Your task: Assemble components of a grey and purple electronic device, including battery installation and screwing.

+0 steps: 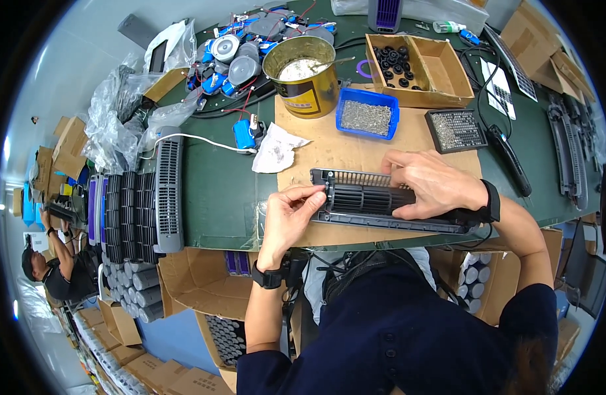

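A black cylindrical fan impeller [363, 199] lies lengthwise in a long dark plastic fan housing [395, 226] on the cardboard in front of me. My right hand [435, 184] curves over the impeller from the right, thumb on the near side and fingers on the far side. At the impeller's left end, the thumb and index finger of my left hand [293, 216] are pinched together; whatever is between the fingertips is too small or hidden to make out. The slatted grille of the housing shows along its far side. My right hand covers the housing's right part.
Beyond the housing stand a blue tray of screws [367, 115], a black screw box [456, 130], a metal can [302, 79] and a cardboard box with black round parts [415, 69]. An electric screwdriver [509, 160] lies right. Fan bodies [168, 191] line the left edge; a co-worker [66, 263] is beyond.
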Demonstrator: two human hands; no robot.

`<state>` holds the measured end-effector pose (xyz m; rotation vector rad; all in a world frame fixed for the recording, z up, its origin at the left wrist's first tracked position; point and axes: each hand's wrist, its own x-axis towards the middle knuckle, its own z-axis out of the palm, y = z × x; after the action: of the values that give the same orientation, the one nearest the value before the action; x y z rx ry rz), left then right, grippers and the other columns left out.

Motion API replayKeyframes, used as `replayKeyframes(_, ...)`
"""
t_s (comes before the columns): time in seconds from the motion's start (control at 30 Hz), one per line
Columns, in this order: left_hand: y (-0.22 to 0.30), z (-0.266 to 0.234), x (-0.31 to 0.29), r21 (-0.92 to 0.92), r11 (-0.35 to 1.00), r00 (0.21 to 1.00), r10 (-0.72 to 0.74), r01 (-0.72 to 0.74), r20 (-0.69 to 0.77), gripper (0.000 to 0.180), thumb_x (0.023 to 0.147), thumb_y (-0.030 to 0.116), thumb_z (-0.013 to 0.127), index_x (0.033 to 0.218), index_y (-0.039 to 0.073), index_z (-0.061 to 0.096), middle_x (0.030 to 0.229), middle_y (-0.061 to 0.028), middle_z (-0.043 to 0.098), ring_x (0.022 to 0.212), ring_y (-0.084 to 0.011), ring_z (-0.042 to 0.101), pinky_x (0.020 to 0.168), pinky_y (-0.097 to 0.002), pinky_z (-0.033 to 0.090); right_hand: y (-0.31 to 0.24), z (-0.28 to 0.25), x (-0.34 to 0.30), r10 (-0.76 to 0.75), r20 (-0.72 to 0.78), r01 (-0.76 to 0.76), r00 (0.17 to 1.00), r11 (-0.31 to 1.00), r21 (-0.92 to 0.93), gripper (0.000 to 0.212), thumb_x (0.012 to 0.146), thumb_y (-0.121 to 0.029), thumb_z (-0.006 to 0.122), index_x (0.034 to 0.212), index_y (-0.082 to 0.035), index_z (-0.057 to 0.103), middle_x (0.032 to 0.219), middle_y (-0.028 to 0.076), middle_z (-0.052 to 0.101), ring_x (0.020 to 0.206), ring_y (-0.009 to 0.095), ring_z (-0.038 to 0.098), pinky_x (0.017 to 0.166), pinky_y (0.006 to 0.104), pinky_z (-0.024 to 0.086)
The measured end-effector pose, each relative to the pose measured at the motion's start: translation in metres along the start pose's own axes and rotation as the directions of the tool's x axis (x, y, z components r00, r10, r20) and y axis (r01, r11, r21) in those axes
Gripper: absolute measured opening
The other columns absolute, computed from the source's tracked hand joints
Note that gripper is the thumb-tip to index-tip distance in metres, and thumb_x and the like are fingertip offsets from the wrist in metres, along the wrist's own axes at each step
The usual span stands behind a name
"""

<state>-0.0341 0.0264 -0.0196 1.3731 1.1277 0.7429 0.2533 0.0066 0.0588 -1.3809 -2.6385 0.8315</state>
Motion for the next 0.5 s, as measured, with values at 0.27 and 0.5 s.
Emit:
replayKeyframes(0.27, -0.0011, -0.0008, 0.0025, -0.099, 0.992, 0.996, -0.085, 0.083, -0.021, 0.025, 0.077, 0.0, 0.076, 0.102, 0.001, 0.073, 0.098, -0.0041, 0.069, 0.067, -0.0039, 0.052, 0.063, -0.0186, 0.045, 0.0003, -0.0001, 0.0002, 0.003, 0.001, -0.003, 1.0, 1.0, 0.007, 0.036, 0.065, -0.027, 0.077, 0.08, 0.004, 0.067, 0.111, 0.013, 0.056, 0.093, 0.031, 0.06, 0.074, 0.0417, 0.047)
replayKeyframes(0.5, 0.0038, -0.0047, 0.0009, -0.063, 0.998, 1.0, 0.023, -0.021, 0.019, 0.032, 0.075, 0.004, 0.08, 0.106, 0.001, 0.072, 0.098, -0.0039, 0.069, 0.064, -0.0032, 0.05, 0.059, -0.0192, 0.046, 0.0007, 0.0005, -0.0006, -0.001, -0.01, 0.001, 1.0, 1.0, -0.002, 0.036, 0.064, -0.026, 0.078, 0.081, 0.004, 0.067, 0.11, 0.014, 0.056, 0.093, 0.031, 0.06, 0.074, 0.0412, 0.048)
